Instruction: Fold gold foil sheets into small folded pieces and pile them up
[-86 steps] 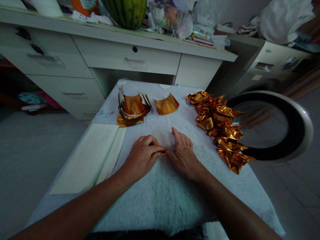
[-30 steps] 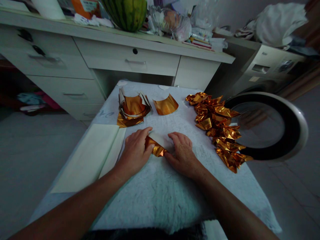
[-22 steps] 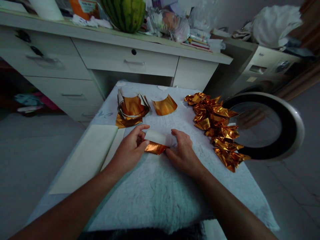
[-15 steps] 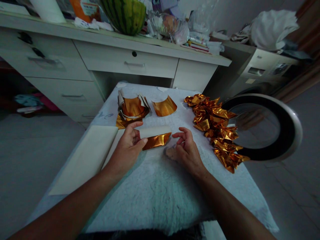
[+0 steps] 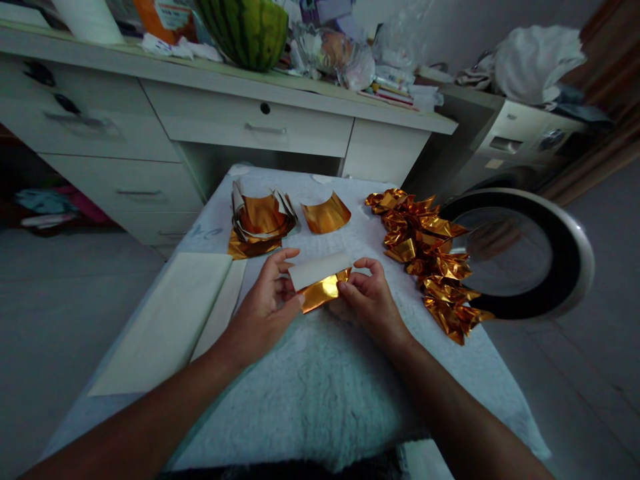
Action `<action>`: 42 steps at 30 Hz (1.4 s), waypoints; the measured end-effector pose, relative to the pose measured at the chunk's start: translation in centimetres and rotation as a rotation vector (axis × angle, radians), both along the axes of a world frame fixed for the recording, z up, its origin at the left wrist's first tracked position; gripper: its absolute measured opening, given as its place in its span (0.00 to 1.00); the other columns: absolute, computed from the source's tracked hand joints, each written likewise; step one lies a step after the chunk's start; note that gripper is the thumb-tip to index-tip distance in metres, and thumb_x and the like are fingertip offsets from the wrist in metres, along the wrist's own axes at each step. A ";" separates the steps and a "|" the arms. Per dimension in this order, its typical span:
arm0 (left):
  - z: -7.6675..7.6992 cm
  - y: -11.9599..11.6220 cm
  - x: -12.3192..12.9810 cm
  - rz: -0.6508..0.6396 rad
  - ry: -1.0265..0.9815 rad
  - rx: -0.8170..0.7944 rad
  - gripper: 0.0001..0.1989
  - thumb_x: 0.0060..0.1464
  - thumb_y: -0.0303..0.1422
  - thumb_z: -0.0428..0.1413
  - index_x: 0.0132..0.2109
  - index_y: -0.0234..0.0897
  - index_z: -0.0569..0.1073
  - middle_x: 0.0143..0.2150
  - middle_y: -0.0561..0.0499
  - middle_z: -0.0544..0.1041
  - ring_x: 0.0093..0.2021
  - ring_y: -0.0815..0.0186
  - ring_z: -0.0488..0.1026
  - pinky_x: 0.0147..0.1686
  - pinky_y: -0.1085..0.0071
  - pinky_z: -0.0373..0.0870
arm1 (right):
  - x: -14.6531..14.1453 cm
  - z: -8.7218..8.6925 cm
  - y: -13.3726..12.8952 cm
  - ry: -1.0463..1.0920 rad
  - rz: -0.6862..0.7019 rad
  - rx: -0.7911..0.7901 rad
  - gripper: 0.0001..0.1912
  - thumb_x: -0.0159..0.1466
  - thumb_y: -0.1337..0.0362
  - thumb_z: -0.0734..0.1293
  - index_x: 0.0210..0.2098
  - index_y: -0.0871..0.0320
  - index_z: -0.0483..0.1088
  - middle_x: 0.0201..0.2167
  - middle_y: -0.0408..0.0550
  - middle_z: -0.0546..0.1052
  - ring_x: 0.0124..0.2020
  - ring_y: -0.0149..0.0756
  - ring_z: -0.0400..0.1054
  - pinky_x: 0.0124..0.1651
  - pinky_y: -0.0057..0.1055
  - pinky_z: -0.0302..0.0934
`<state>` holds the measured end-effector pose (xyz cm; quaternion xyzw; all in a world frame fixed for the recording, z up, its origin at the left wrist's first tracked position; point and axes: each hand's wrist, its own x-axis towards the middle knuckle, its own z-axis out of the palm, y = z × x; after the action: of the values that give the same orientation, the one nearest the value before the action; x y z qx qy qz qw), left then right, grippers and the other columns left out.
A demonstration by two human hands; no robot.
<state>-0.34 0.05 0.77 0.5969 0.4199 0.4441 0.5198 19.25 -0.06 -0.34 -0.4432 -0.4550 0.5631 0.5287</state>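
A partly folded foil sheet (image 5: 324,291), gold on its lower part and white above, is held between both hands over the cloth. My left hand (image 5: 273,300) pinches its left end between thumb and fingers. At the right end, the thumb and fingers of my right hand (image 5: 371,293) grip it too. Beyond them lie a curled stack of gold sheets (image 5: 263,217) and a single curved gold sheet (image 5: 327,213). Crumpled or folded gold foil pieces (image 5: 425,253) form a long row to the right.
White paper sheets (image 5: 163,320) lie on the left of the cloth-covered table (image 5: 320,393). An open round washing machine door (image 5: 570,253) stands close to the right edge. A cluttered counter (image 5: 200,72) with a cut watermelon (image 5: 245,33) runs behind.
My right hand has closed on the right end of the foil sheet, which it was not holding before. The sheet is lifted and tilted a little more, and the whole view has shifted slightly.
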 end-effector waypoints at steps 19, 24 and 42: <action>-1.3 -0.2 -1.4 0.036 0.755 0.888 0.10 0.56 0.23 0.58 0.42 0.43 0.78 0.54 0.47 0.69 0.43 0.58 0.64 0.42 0.57 0.68 | 0.8 -0.8 0.1 -0.605 0.051 0.154 0.04 0.65 0.65 0.63 0.40 0.54 0.67 0.27 0.39 0.70 0.28 0.31 0.63 0.31 0.28 0.56; -1.4 -0.2 -1.1 -0.211 0.811 0.869 0.05 0.57 0.25 0.58 0.38 0.40 0.75 0.42 0.50 0.77 0.44 0.56 0.68 0.44 0.56 0.67 | 0.5 -0.2 0.1 -0.980 0.052 0.307 0.05 0.64 0.71 0.65 0.35 0.56 0.71 0.26 0.41 0.73 0.33 0.34 0.64 0.44 0.35 0.56; -0.7 0.1 -1.2 -0.351 0.722 0.545 0.05 0.55 0.22 0.57 0.34 0.37 0.71 0.36 0.50 0.76 0.40 0.62 0.71 0.42 0.64 0.68 | -0.1 1.5 -1.3 -1.050 0.375 0.544 0.11 0.55 0.74 0.63 0.37 0.58 0.69 0.35 0.48 0.71 0.39 0.40 0.63 0.47 0.38 0.56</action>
<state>-1.58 0.12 0.04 0.8891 0.3348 0.2082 0.2326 19.19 -1.36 1.12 -0.4227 -0.8518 0.2171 0.2205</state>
